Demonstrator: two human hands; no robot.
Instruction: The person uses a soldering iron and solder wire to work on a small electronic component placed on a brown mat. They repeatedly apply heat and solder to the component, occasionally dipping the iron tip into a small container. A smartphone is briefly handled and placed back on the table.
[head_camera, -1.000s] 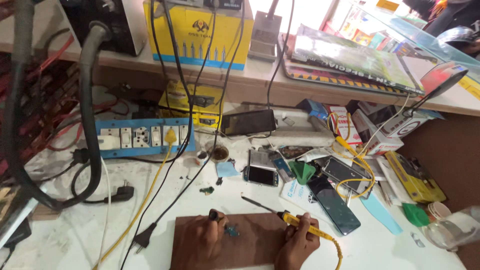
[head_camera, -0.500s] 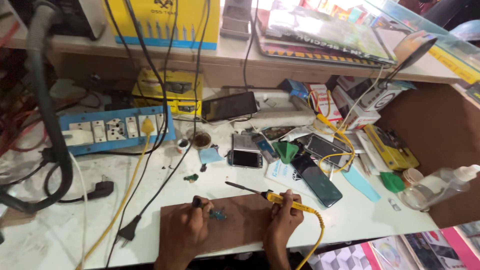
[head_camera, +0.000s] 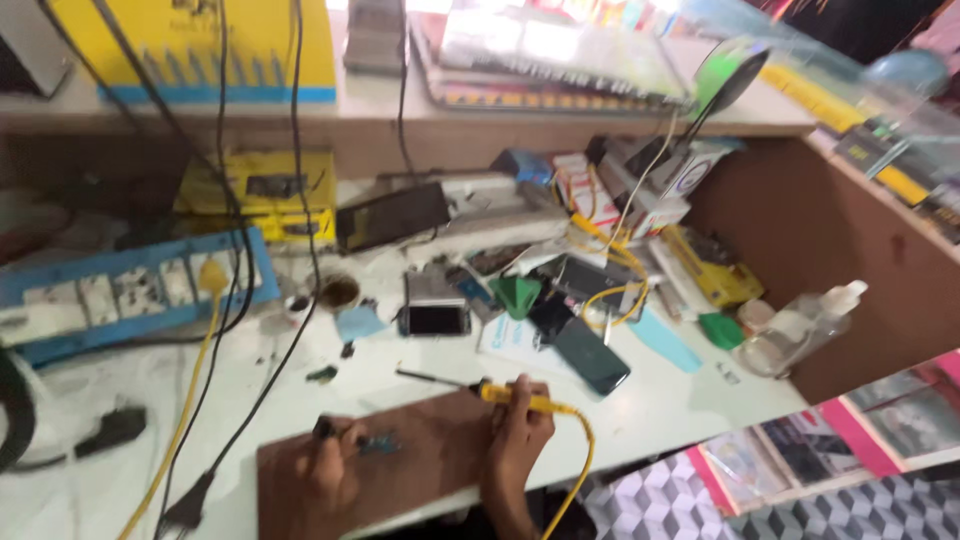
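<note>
yellow box (head_camera: 195, 50) (blue-edged) on shelf | white bottle (head_camera: 800, 328) far right

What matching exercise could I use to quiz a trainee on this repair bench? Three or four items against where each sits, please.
Items:
1. soldering iron
2. brown board
3. clear bottle
4. blue power strip

Places:
A. far right of the bench
B. under both hands
C. in the right hand
D. left side of the bench

Pairs: 1-C, 2-B, 3-A, 4-D
</note>
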